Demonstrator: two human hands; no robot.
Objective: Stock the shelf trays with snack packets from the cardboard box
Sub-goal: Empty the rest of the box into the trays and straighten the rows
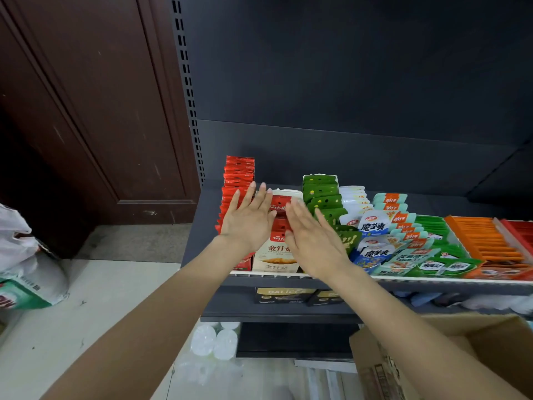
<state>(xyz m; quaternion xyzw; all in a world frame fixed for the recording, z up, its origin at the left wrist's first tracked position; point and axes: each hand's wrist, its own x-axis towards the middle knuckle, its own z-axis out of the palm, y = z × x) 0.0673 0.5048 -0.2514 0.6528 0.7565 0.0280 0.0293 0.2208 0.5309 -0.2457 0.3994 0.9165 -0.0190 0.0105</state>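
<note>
Snack packets between flat left grip, right grip

A cream paperboard display tray with an orange noodle picture on its front stands on the dark shelf, its front wall below and between the two flat hands. Upright red foil snack packets fill it in a row, their tops showing between the left hand's fingertips and the right hand's fingertips. A taller row of red packets stands just left of the left fingers. A brown corrugated cardboard box, flaps open, sits low, under the right forearm, well below the fingers.
</note>
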